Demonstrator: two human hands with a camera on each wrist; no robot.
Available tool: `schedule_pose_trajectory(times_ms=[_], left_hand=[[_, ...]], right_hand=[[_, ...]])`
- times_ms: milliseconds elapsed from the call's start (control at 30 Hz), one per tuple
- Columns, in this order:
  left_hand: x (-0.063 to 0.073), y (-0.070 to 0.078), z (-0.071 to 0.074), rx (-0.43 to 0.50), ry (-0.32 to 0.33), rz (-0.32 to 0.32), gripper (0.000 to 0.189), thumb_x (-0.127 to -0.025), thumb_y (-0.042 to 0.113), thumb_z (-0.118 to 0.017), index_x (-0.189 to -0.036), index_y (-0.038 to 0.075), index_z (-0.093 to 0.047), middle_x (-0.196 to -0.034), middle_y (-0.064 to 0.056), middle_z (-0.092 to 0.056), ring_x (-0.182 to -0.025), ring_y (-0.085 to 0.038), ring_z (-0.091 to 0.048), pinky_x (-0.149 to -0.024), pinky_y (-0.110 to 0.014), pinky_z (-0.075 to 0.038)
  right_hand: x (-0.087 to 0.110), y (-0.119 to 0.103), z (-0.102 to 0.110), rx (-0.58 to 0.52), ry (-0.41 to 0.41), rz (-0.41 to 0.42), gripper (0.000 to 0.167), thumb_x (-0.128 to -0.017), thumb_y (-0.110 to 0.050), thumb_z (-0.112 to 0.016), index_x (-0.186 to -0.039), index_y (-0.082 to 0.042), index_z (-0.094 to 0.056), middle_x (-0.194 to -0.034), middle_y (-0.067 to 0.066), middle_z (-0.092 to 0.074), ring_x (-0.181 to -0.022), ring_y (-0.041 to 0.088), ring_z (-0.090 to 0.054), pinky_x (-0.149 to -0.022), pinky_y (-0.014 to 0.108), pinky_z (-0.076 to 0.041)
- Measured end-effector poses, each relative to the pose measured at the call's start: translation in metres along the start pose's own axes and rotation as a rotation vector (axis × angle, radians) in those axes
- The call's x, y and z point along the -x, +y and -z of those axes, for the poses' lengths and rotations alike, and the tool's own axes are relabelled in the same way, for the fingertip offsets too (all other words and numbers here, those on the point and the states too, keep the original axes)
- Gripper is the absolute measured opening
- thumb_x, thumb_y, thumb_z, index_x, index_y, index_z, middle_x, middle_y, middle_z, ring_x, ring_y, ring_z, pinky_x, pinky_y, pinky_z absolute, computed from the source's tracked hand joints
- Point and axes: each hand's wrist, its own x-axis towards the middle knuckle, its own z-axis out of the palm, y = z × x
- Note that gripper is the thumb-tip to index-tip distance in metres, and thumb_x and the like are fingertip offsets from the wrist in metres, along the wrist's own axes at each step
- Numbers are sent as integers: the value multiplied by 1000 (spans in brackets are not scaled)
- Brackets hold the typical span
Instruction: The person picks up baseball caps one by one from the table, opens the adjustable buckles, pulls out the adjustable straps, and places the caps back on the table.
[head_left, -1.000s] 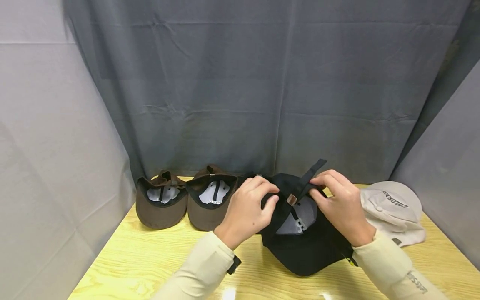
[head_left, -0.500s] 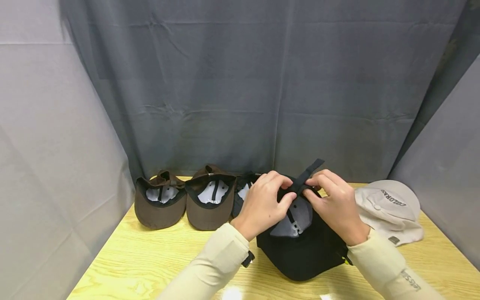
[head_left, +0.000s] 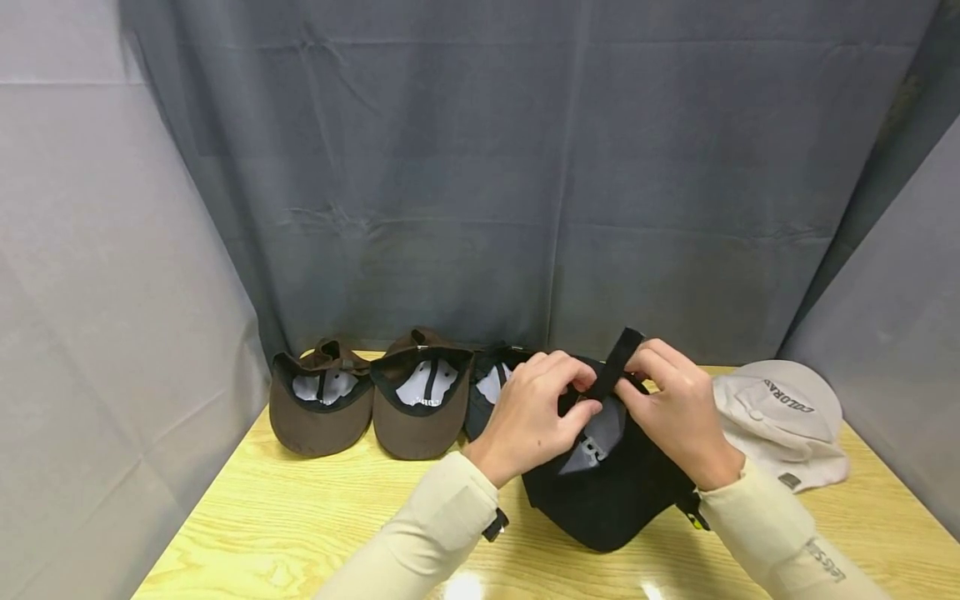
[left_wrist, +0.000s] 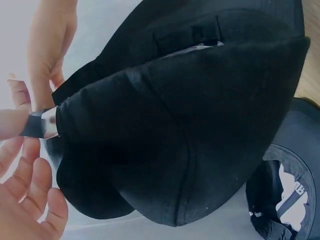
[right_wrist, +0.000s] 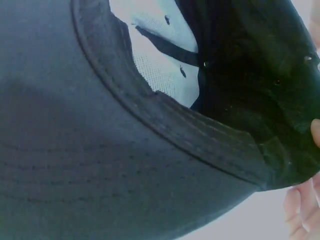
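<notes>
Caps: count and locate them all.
5: brown cap far left, second brown cap beside it, dark cap partly behind the left hand, held black cap, beige cap at right. Others may be hidden.

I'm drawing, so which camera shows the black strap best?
Head view: the strap sticks up plainly between the left hand and right hand. Left wrist: a short piece beside the clasp. Right wrist: I can't make it out.

Left to right on the yellowish wooden bench [head_left: 337, 517] there's a dark brown fabric cap [head_left: 321, 429], second brown cap [head_left: 417, 433], white-panelled dark cap [head_left: 490, 386] and slouchy beige cap [head_left: 787, 417], grey cloth curtain [head_left: 420, 183] behind.
</notes>
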Motion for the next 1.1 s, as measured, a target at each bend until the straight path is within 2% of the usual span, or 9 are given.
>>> schedule_pose_trajectory(times_ms=[133,267,333,467,533,600,800,1000,1100], left_hand=[[-3,1,1,33,10,21,9,-84,16,-77,-87,15,-69,-84,5,-65,-79,-11,-57,-72,-21,-44],[-10,1,3,84,12,87,12,-85,14,-75,-80,14,-65,-79,3,-63,-76,-12,-55,-70,-17,-41],[-12,1,5,88,11,115,14,-85,15,-75,-79,14,-63,-78,3,-62,-76,-12,-55,-69,-16,-41],[-14,-1,7,98,-1,150,12,-86,14,-74,-79,14,-64,-79,3,-63,-77,-11,-57,-69,-17,-42],[-14,-2,7,110,-9,163,10,-86,14,-74,-81,14,-65,-80,3,-64,-77,-11,-58,-70,-17,-43],[-13,-2,7,129,-20,171,9,-87,14,-74,-82,14,-66,-80,3,-64,-77,-11,-60,-70,-16,-44],[-11,-3,10,150,-40,184,7,-88,14,-72,-83,14,-67,-82,3,-65,-75,-10,-61,-68,-14,-44],[-10,-3,12,153,-10,174,9,-86,13,-73,-81,14,-66,-80,3,-64,-72,-10,-60,-66,-13,-43],[-11,-2,12,169,-15,174,10,-87,13,-73,-80,14,-66,-79,3,-64,-71,-9,-59,-66,-13,-42]], right_hand=[[2,1,3,-6,-44,10,31,-66,15,-70,-89,-5,-75,-82,4,-66,-72,14,-59,-71,15,-43],[3,4,5,22,-59,104,40,-69,14,-63,-99,-9,-78,-86,8,-65,-73,18,-57,-66,25,-43],[3,6,5,28,-53,158,37,-72,10,-61,-98,-9,-78,-87,10,-65,-75,21,-57,-66,29,-43],[3,7,6,34,-52,256,22,-89,-6,-58,-96,-10,-79,-87,10,-66,-76,23,-56,-66,31,-43],[2,7,6,48,-62,297,25,-98,-16,-54,-97,-12,-79,-86,8,-66,-74,22,-56,-65,30,-42],[2,7,7,68,-71,339,30,-102,-22,-51,-96,-13,-80,-86,7,-66,-72,21,-55,-64,30,-43],[-1,3,4,83,-83,430,30,-103,-20,-51,-91,-12,-77,-88,7,-67,-70,21,-57,-63,33,-44],[-4,0,3,83,-99,459,29,-102,-22,-53,-89,-10,-76,-90,6,-71,-76,23,-62,-66,36,-46],[-4,-2,3,86,-104,458,30,-102,-20,-51,-86,-10,-75,-88,6,-71,-77,23,-63,-66,36,-45]])
